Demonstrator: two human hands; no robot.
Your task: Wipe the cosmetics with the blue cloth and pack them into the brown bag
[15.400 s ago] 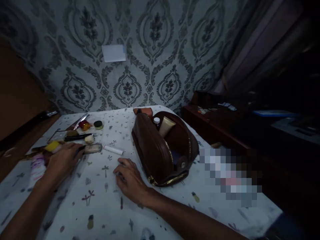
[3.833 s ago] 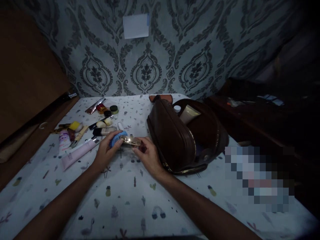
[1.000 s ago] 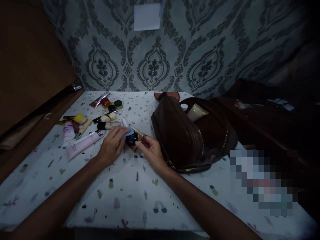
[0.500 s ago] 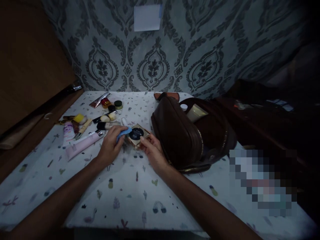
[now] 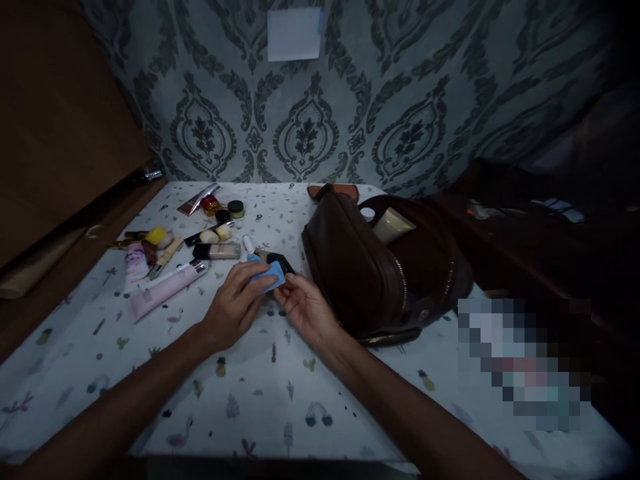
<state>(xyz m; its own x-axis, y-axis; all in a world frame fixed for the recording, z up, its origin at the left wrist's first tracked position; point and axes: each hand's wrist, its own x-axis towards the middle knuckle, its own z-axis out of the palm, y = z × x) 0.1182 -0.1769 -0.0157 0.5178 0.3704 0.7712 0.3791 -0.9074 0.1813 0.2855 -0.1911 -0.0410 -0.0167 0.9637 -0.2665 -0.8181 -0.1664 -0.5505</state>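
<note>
Between both hands, in the middle of the table, is a square compact case [image 5: 281, 261]; only a dark edge and a bit of gold show behind the cloth. My right hand [image 5: 311, 312] grips it from the right, fingers closed at its near edge. My left hand [image 5: 237, 303] pinches a small light-blue cloth [image 5: 271, 276] and presses it over the case, hiding most of it. A white-capped tube [image 5: 249, 244] lies just beyond my left fingers. Left of it rests a foundation bottle [image 5: 220, 251] with a black cap.
A brown leather bag [image 5: 350, 267] stands open on the right, holding a cream tube [image 5: 393, 227] and a white cap [image 5: 367, 214]. A pink tube [image 5: 167, 291] and several cosmetics lie at left. A wooden panel [image 5: 65, 133] borders the left side; patterned wallpaper [image 5: 305, 133] rises behind.
The case has been turned and tilted, so its gold face with the round black label no longer shows. My left hand has moved right, bringing the blue cloth across it.
</note>
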